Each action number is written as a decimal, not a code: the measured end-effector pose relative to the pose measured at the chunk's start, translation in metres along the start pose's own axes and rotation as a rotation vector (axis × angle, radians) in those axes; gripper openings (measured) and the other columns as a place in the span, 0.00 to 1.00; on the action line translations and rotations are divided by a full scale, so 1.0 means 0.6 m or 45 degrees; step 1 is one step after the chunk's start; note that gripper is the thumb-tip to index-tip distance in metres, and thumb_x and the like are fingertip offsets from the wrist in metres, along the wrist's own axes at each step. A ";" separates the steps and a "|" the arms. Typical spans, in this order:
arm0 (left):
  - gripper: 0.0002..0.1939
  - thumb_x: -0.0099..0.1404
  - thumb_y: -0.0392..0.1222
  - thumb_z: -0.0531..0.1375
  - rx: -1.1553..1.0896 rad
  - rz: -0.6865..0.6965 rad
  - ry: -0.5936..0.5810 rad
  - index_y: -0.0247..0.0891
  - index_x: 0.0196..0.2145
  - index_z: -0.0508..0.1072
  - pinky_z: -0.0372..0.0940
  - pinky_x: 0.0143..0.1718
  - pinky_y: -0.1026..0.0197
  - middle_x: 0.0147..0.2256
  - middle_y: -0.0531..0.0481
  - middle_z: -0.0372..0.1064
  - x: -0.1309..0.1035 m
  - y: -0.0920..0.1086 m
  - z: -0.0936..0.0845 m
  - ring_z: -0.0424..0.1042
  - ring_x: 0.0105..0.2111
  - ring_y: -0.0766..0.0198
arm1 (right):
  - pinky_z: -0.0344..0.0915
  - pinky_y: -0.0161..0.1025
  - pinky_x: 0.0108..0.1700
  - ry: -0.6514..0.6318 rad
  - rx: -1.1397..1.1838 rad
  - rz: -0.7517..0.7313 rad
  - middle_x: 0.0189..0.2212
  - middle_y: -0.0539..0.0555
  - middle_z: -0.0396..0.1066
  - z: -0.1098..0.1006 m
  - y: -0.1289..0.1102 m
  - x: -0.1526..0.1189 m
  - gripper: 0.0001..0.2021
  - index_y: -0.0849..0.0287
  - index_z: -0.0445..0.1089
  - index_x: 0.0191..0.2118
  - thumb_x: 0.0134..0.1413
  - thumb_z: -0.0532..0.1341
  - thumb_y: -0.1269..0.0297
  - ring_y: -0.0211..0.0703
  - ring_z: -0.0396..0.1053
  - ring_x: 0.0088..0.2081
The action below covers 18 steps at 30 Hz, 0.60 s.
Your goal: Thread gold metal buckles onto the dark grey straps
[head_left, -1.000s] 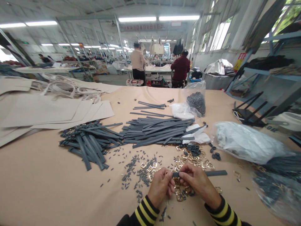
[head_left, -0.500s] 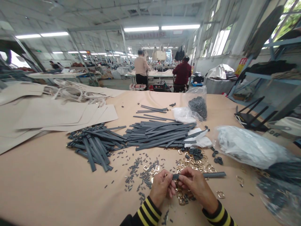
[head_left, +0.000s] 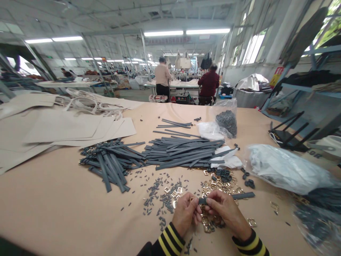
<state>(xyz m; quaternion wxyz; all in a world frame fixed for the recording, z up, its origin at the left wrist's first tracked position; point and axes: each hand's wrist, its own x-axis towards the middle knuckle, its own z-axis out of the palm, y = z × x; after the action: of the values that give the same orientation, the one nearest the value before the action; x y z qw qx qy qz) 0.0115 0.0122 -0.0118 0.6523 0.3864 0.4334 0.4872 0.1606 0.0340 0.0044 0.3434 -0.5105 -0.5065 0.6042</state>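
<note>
Between my two hands stretches a dark grey strap (head_left: 243, 195), its long tail sticking out to the right past my knuckles. My left hand (head_left: 185, 212) pinches the strap's left end, and whether a buckle sits there is hidden by the fingers. Thumb and forefinger of my right hand (head_left: 222, 209) grip the same strap a short way along. Gold buckles (head_left: 213, 186) lie heaped under and behind my hands, with black loops (head_left: 223, 174) on top. Small grey pieces (head_left: 154, 192) are scattered to the left of my left hand.
Beyond my hands lies a pile of grey straps (head_left: 183, 151); straps with buckles (head_left: 106, 160) are bunched to its left. Cream panels (head_left: 66, 128) cover the far left. Plastic bags (head_left: 282, 165) and a black router (head_left: 289, 133) stand at right. Two people sit or stand at a farther table.
My hands still pinch the strap, close together. Less of its tail shows beyond my right hand. The whole view has shifted slightly, moving things a little to the right.
</note>
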 end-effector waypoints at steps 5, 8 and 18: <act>0.15 0.55 0.51 0.56 0.013 -0.014 0.014 0.35 0.25 0.60 0.52 0.09 0.73 0.15 0.56 0.64 -0.001 -0.005 0.005 0.60 0.10 0.74 | 0.66 0.34 0.26 -0.064 -0.007 -0.015 0.19 0.47 0.69 0.005 -0.001 -0.001 0.15 0.59 0.64 0.26 0.40 0.62 0.51 0.38 0.68 0.23; 0.15 0.56 0.51 0.56 0.037 -0.003 0.006 0.35 0.24 0.60 0.51 0.09 0.73 0.14 0.57 0.63 -0.002 -0.008 0.009 0.59 0.10 0.74 | 0.64 0.33 0.25 -0.086 -0.006 -0.040 0.18 0.47 0.69 0.013 -0.004 -0.003 0.15 0.60 0.64 0.25 0.40 0.62 0.52 0.37 0.67 0.22; 0.18 0.59 0.53 0.50 0.139 0.047 0.077 0.37 0.21 0.60 0.49 0.08 0.72 0.12 0.56 0.60 -0.009 0.000 0.018 0.58 0.09 0.73 | 0.65 0.35 0.29 -0.157 0.055 -0.073 0.21 0.48 0.69 0.024 -0.013 -0.014 0.13 0.60 0.69 0.31 0.43 0.62 0.55 0.37 0.67 0.25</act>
<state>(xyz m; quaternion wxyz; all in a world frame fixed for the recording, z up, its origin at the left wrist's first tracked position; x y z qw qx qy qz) 0.0209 0.0059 -0.0072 0.6077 0.4144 0.4718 0.4863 0.1479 0.0247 0.0138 0.3398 -0.4500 -0.5279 0.6351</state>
